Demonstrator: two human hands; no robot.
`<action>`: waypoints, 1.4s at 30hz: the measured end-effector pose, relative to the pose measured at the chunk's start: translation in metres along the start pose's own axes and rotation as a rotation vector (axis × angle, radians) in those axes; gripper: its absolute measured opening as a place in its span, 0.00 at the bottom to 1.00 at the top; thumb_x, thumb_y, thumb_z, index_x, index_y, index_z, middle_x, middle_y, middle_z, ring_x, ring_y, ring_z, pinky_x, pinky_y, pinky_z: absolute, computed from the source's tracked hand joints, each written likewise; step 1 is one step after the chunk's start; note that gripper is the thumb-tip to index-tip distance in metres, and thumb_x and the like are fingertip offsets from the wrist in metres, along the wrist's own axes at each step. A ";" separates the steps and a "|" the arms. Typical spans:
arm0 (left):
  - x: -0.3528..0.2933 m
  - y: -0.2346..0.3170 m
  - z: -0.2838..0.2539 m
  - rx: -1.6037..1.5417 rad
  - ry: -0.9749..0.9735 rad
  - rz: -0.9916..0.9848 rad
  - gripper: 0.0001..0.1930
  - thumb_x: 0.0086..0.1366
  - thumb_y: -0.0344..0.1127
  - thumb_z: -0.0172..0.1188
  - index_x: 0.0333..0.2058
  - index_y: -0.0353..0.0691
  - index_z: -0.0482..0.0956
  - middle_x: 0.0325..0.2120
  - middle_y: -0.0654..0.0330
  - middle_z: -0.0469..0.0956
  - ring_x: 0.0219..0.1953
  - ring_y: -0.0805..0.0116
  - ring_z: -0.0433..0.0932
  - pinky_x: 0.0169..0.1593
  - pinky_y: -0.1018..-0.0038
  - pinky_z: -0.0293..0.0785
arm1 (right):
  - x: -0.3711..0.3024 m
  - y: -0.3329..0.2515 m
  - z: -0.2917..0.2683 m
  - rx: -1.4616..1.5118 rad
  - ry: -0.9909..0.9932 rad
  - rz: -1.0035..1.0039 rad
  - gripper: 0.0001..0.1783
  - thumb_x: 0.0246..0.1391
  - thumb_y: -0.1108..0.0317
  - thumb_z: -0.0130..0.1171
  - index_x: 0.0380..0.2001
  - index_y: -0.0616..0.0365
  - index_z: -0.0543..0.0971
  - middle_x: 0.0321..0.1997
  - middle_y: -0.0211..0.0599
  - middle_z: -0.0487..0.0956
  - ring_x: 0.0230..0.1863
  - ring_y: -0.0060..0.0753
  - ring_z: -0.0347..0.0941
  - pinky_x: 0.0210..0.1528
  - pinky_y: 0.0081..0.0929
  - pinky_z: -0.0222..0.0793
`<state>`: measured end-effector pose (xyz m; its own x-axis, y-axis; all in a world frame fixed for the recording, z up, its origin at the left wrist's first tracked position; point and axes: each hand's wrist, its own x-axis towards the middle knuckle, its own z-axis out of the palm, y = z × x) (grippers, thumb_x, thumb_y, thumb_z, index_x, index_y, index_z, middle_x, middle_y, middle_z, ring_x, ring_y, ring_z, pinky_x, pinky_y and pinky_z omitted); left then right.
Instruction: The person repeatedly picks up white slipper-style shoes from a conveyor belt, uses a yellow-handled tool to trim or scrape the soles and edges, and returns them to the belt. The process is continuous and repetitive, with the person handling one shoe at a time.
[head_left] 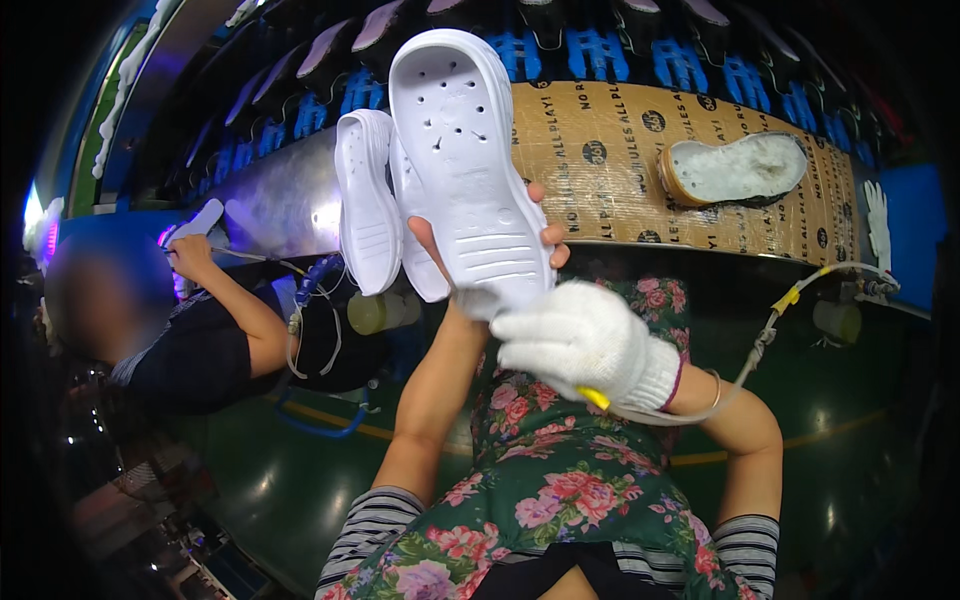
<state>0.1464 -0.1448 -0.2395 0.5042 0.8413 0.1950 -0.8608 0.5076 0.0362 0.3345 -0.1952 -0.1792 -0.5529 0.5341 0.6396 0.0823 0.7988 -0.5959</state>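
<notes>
My bare left hand (553, 240) grips a white shoe sole (465, 190) by its lower part, thumb on one edge and fingers round the other. The sole's inner face, with small holes and cross ridges, is turned up toward me. My right hand (580, 335), in a white knitted glove, is closed at the sole's lower end. From it juts a blurred grey tip (478, 300) of a tool with a yellow fitting (593, 397) and a pale hose (745, 375). Two more white soles, one in front (368, 205) and one partly hidden (418, 235), stand just left.
Printed cardboard (585, 215) covers the bench, bearing a whitish, brown-edged sole-shaped piece (740, 168). Behind runs a row of blue holders (597, 55) with dark shoe shapes. A white glove (877, 225) hangs at right. At left, a co-worker's hand (190, 257) holds a pale sole.
</notes>
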 end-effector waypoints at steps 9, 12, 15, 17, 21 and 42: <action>0.014 0.015 0.002 0.094 -0.137 -0.182 0.63 0.48 0.80 0.72 0.68 0.35 0.60 0.58 0.49 0.67 0.52 0.48 0.73 0.47 0.56 0.77 | -0.006 -0.008 0.003 0.158 0.039 0.099 0.15 0.44 0.75 0.76 0.38 0.49 0.89 0.48 0.36 0.89 0.43 0.42 0.86 0.46 0.38 0.82; 0.021 0.014 0.003 0.131 -0.214 -0.258 0.64 0.47 0.79 0.74 0.64 0.28 0.62 0.48 0.44 0.73 0.49 0.50 0.77 0.45 0.60 0.77 | -0.007 -0.008 -0.005 0.404 0.041 0.315 0.13 0.46 0.75 0.76 0.38 0.50 0.90 0.47 0.39 0.89 0.44 0.42 0.86 0.47 0.37 0.82; 0.020 0.016 0.010 0.175 -0.156 -0.344 0.62 0.46 0.77 0.76 0.60 0.25 0.65 0.42 0.43 0.77 0.43 0.51 0.79 0.44 0.64 0.78 | 0.000 -0.009 -0.015 0.255 0.133 0.295 0.13 0.45 0.75 0.76 0.38 0.54 0.90 0.47 0.42 0.89 0.43 0.43 0.87 0.46 0.37 0.81; 0.024 0.016 0.013 0.181 -0.112 -0.330 0.62 0.45 0.77 0.77 0.59 0.25 0.65 0.40 0.42 0.77 0.42 0.52 0.80 0.43 0.66 0.78 | -0.002 -0.005 -0.008 0.072 0.161 0.182 0.16 0.44 0.76 0.75 0.40 0.55 0.89 0.47 0.43 0.89 0.44 0.45 0.87 0.45 0.39 0.81; 0.036 0.025 -0.002 0.224 -0.273 -0.453 0.64 0.45 0.80 0.72 0.62 0.26 0.66 0.44 0.40 0.76 0.39 0.51 0.79 0.37 0.65 0.73 | -0.019 -0.016 0.011 0.107 0.042 0.114 0.19 0.42 0.73 0.76 0.42 0.49 0.88 0.47 0.39 0.88 0.40 0.44 0.86 0.42 0.37 0.81; 0.033 0.032 0.007 0.338 -0.142 -0.519 0.61 0.49 0.75 0.68 0.72 0.36 0.63 0.57 0.37 0.71 0.43 0.46 0.76 0.38 0.60 0.73 | -0.012 -0.020 0.003 0.099 0.006 0.116 0.21 0.43 0.76 0.75 0.44 0.51 0.87 0.49 0.42 0.87 0.43 0.47 0.85 0.44 0.39 0.81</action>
<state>0.1348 -0.1023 -0.2251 0.8674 0.4572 0.1963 -0.4930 0.7363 0.4634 0.3372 -0.2182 -0.1765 -0.5392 0.6231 0.5666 0.0627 0.7006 -0.7108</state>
